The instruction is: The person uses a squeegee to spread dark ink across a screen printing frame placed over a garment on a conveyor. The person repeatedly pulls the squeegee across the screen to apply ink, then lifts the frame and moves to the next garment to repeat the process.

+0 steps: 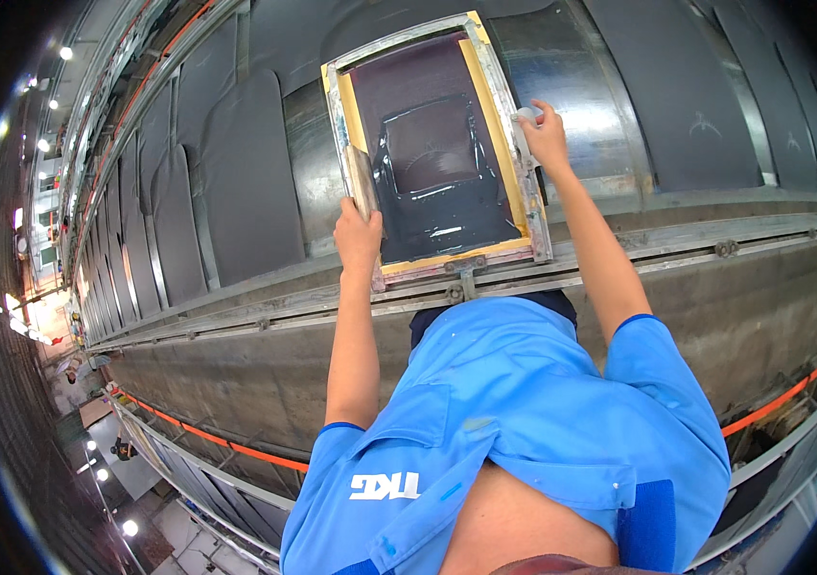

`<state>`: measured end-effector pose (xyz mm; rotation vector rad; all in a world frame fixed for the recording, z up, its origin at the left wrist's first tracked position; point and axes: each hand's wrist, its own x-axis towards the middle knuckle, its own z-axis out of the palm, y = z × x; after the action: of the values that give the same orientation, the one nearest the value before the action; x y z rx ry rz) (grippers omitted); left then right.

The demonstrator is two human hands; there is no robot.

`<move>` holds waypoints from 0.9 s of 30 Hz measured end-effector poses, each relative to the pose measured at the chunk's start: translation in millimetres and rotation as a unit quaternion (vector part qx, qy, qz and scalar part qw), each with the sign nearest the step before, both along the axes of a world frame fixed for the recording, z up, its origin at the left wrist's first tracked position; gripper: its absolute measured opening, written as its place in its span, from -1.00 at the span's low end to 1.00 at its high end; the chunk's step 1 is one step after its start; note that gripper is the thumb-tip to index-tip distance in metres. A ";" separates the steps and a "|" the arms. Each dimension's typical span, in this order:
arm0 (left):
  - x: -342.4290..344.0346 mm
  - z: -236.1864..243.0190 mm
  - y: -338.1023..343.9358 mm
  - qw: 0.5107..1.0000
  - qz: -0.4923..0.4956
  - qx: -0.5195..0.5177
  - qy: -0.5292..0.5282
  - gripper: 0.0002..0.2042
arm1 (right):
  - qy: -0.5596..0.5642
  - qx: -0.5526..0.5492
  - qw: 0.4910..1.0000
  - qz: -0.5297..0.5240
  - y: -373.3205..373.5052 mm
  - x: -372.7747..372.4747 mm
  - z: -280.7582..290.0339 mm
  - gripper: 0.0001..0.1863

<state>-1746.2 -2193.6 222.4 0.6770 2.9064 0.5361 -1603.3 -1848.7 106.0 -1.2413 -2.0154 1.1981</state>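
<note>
A screen-printing frame (415, 38) with a metal rim and yellow tape inside its edges lies on the long table in front of me. Dark, wet-looking ink (442, 216) lies on its mesh, around a squarish outline. At the frame's left side my left hand (359, 235) is closed around the lower end of a squeegee (363, 182) with a worn, pale body. My right hand (548, 139) is at the right rim, fingers curled on a small whitish piece (525, 115) whose kind I cannot make out.
Dark flat panels (241, 182) lie in a row along the table on both sides, with shiny metal surface (571, 101) between them. A metal rail (639, 273) with bolts runs along the near edge. Behind me an orange pipe (207, 431) follows a neighbouring table.
</note>
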 end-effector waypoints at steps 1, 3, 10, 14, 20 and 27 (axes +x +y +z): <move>1.4 -1.7 2.7 1.000 -0.001 -0.003 0.002 -0.66 | -0.010 0.010 1.000 -0.004 -3.0 -5.6 0.9 -0.41; 1.7 -2.4 7.0 1.000 0.002 -0.008 0.001 -0.66 | -0.020 0.002 1.000 -0.008 -5.4 -10.9 -0.9 -0.42; 3.4 -11.9 10.9 0.999 -0.008 -0.031 0.009 -0.65 | -0.057 -0.035 0.998 -0.013 -18.9 -6.9 18.5 -0.48; 4.8 -29.3 10.9 0.999 0.003 -0.037 0.022 -0.62 | -0.041 -0.055 0.998 -0.010 -20.6 -5.9 22.0 -0.49; 0.4 -31.3 56.6 1.000 -0.006 -0.019 0.004 -0.61 | 0.037 -0.006 0.999 -0.004 -7.5 -12.8 -5.1 -0.50; -8.1 -11.5 113.8 0.992 -0.122 0.013 -0.013 -0.50 | 0.020 -0.189 0.981 0.046 10.7 -19.6 48.9 -0.68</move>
<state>-1754.3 -2079.8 210.9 1.0033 2.7419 0.5493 -1622.8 -1837.9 155.0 -1.2905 -1.8885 1.6981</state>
